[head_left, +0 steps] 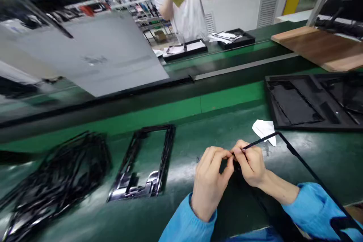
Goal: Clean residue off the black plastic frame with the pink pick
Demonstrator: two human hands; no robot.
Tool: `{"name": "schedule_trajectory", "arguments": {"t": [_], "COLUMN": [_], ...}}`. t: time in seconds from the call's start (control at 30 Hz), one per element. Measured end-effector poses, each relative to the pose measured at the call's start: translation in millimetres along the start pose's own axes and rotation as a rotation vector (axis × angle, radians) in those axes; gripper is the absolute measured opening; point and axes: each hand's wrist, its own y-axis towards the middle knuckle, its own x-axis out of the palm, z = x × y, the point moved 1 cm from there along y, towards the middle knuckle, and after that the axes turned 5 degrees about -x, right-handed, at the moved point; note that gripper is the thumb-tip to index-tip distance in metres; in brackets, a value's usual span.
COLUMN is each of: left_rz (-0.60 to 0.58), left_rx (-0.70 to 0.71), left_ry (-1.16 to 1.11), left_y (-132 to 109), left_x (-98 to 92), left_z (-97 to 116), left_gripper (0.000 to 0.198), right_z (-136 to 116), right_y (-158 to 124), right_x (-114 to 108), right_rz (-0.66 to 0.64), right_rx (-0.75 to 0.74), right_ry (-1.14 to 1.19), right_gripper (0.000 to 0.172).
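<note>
My left hand (211, 176) and my right hand (251, 162) meet over the green bench, both in blue sleeves. Both pinch one corner of a thin black rectangular frame (300, 159). The frame runs from my fingertips up to the right, then back down past my right forearm. Fingers of both hands are curled tight on the corner. A small white scrap of paper (265, 129) lies just beyond the frame.
A stack of black frames (146, 162) lies left of my hands, and a heap of loose black strips (56, 181) further left. A black moulded tray (312, 102) sits at the right. Across the conveyor a person (190, 7) in white holds a card.
</note>
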Motion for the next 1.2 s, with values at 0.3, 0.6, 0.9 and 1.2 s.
{"name": "schedule_trajectory", "arguments": {"t": [0.3, 0.6, 0.9, 1.2], "left_rz": [-0.02, -0.011, 0.021, 0.035], "left_rx": [-0.04, -0.082, 0.0, 0.072], "left_ry": [-0.052, -0.069, -0.075, 0.047], "left_y": [0, -4, -6, -6], "left_x": [1.6, -2.5, -10.0, -8.7], "left_z": [0, -2, 2, 8], "left_gripper": [0.019, 0.017, 0.014, 0.019], "right_z": [-1, -4, -1, -1], "right_y": [1, 2, 0, 0], "right_x": [-2, -2, -1, -1], "right_rz": [-0.02, 0.004, -0.02, -0.03], "right_rx": [0.079, 0.133, 0.141, 0.021], "right_ry": [0.045, 0.095, 0.088, 0.043], "right_gripper": [0.036, 0.04, 0.041, 0.035]}}
